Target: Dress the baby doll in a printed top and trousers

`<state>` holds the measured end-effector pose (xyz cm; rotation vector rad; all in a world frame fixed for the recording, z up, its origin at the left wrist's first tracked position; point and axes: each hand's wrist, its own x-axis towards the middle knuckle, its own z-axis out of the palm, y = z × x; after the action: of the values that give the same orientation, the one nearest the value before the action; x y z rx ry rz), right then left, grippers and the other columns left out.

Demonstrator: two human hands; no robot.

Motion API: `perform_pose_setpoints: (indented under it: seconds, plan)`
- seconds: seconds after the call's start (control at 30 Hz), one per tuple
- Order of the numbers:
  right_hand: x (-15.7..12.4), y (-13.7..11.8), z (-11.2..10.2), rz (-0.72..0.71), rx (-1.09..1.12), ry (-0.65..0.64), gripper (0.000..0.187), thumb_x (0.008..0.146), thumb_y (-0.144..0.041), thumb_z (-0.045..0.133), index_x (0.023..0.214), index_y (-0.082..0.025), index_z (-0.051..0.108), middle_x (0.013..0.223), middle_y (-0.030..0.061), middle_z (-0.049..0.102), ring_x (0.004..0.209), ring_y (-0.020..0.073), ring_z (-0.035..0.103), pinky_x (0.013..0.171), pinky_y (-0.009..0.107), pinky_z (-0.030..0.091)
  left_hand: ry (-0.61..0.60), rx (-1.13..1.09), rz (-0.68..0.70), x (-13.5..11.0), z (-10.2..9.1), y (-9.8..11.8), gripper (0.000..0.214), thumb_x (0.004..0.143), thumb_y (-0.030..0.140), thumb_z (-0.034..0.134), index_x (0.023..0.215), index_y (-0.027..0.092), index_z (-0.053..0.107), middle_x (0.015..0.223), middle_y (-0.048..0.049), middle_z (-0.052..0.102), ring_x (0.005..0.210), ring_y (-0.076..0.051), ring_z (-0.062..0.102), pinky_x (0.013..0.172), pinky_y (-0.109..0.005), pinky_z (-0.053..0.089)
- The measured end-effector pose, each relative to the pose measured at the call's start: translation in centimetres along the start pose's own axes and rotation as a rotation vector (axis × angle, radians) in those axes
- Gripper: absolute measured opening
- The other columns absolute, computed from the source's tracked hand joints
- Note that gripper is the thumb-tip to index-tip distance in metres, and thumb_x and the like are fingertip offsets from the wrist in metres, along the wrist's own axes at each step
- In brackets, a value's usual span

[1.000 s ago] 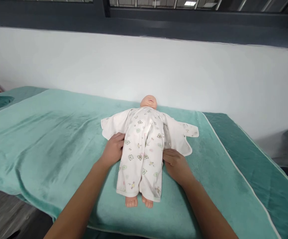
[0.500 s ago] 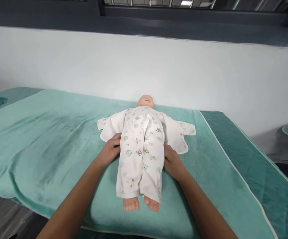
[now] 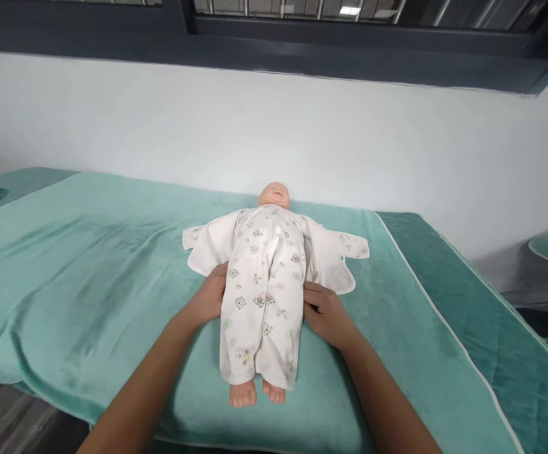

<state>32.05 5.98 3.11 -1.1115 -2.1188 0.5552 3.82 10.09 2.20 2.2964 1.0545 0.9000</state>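
A baby doll [image 3: 274,194] lies on its back, its head toward the wall and its bare feet [image 3: 243,393] toward me. It wears patterned white trousers [image 3: 263,296], drawn high over the torso. An unfastened white baby shirt [image 3: 333,255] spreads out to both sides under it. At the left edge of the trousers is my left hand [image 3: 211,294], closed on the cloth, its fingertips hidden. My right hand [image 3: 325,312] grips the opposite side with curled fingers, just below the shirt's hem.
Green plush covers [image 3: 113,271] lie over the bed, with a darker green section [image 3: 482,290] at the right. A white wall [image 3: 274,126] rises behind the doll, below a dark window frame [image 3: 349,57]. Grey floor [image 3: 4,416] shows at lower left.
Both hands have slid slightly down along the trousers' sides, toward the feet. The trouser legs and the doll's feet have shifted a little left, and the right foot in view is more covered.
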Motion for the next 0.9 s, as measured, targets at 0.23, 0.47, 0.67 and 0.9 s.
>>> perform_pose_setpoints:
  seconds: [0.23, 0.47, 0.67, 0.9]
  plan:
    - [-0.6, 1.4, -1.5, 0.252, 0.052, 0.278, 0.027, 0.086, -0.015, 0.044, 0.092, -0.022, 0.070, 0.086, 0.0033, 0.071, 0.076, 0.0182, 0.064, 0.073, 0.031, 0.050, 0.137, -0.121, -0.160, -1.4, -1.0, -0.3, 0.028, 0.085, 0.021, 0.050, 0.062, 0.022, 0.064, 0.074, -0.0047, 0.065, 0.080, -0.022, 0.059, 0.075, -0.035, 0.048]
    - [-1.6, 4.9, -3.5, 0.609, -0.583, 0.491, 0.031, 0.089, -0.046, 0.057, 0.097, -0.019, 0.069, 0.093, 0.0158, 0.070, 0.081, 0.0281, 0.062, 0.072, 0.040, 0.047, 0.430, -0.157, -0.493, -1.5, -1.1, -1.4, 0.021, 0.077, 0.019, 0.046, 0.069, 0.022, 0.066, 0.076, -0.0009, 0.069, 0.080, -0.020, 0.062, 0.076, -0.032, 0.048]
    - [1.5, 3.4, -3.8, 0.649, -0.192, 0.473, 0.018, 0.079, -0.039, 0.062, 0.073, -0.022, 0.059, 0.063, -0.0014, 0.056, 0.057, 0.0149, 0.048, 0.055, 0.027, 0.036, 0.633, -0.021, -0.618, -0.7, -0.7, -2.8, 0.020, 0.076, 0.021, 0.047, 0.073, 0.022, 0.067, 0.071, -0.0001, 0.066, 0.069, -0.019, 0.059, 0.067, -0.031, 0.044]
    - [7.0, -5.3, -2.5, 0.053, 0.126, 0.259, 0.005, 0.088, -0.024, 0.058, 0.086, -0.023, 0.053, 0.085, -0.0011, 0.059, 0.077, 0.0144, 0.054, 0.072, 0.027, 0.045, 0.676, 0.179, -0.609, -0.3, -1.6, -5.6, 0.018, 0.076, 0.016, 0.047, 0.076, 0.022, 0.064, 0.086, -0.0048, 0.068, 0.087, -0.024, 0.061, 0.084, -0.037, 0.047]
